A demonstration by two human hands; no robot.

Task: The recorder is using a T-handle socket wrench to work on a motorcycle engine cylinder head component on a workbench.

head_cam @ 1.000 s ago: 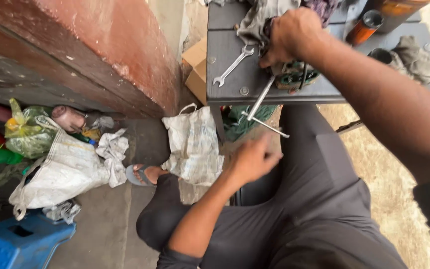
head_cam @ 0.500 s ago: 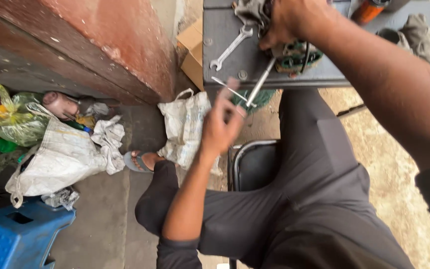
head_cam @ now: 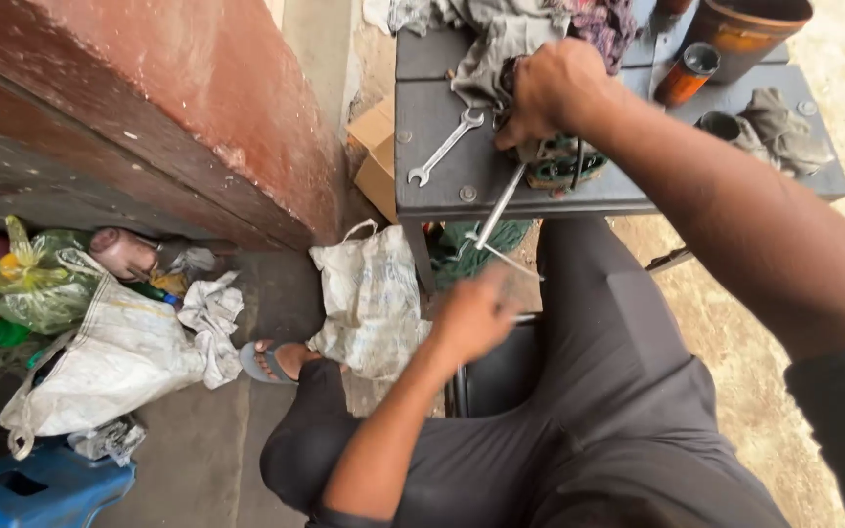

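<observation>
Our right hand [head_cam: 552, 90] is clamped on a greenish metal part [head_cam: 561, 161] at the bench's [head_cam: 442, 191] front edge. Our left hand [head_cam: 471, 318] pinches thin rods [head_cam: 497, 210] hanging below that edge. We think the work is only partly done. A spanner [head_cam: 445, 147] lies unused beside it.

Left hand [head_cam: 471, 318] lower than half a second ago, off the T-handle wrench [head_cam: 494, 220] at the bench edge, now curled above the lap, much as a second ago. View shifted slightly.
</observation>
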